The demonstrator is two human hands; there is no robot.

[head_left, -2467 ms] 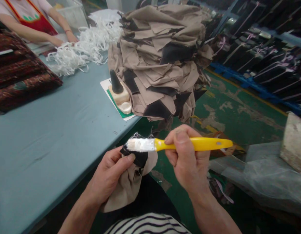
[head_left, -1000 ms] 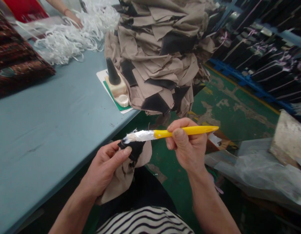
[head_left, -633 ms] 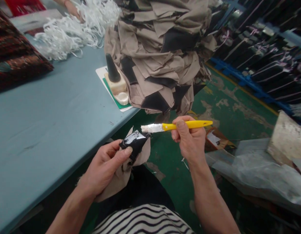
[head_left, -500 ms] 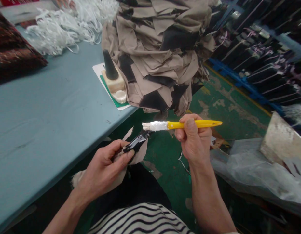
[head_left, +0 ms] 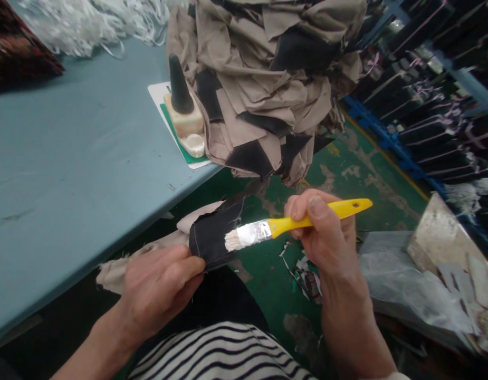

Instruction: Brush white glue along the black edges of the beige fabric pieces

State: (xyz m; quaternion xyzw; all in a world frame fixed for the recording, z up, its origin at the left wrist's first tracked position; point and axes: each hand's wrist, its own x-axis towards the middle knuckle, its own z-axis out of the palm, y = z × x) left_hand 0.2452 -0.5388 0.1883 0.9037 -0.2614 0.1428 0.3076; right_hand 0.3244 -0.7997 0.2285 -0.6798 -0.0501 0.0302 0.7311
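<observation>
My left hand is closed on the near edge of a black and beige fabric piece, whose black panel faces up with a stitched line along its rim. Beige cloth trails from it to the left, beneath my wrist. In my right hand is a paintbrush with a yellow handle and a silvery wrapped ferrule. Its pale bristles point left and lie over the black panel; whether they press on it I cannot tell.
A big heap of beige and black cloth pieces hangs over the corner of the blue-grey table. Beside it stands a cream bottle with a dark cone top. White strips lie behind. Plastic sheeting is at right, near racks of dark bundles.
The fabric piece, folded in my left hand before, now shows its black panel spread out. The brush has tilted and come down to the left, over the panel.
</observation>
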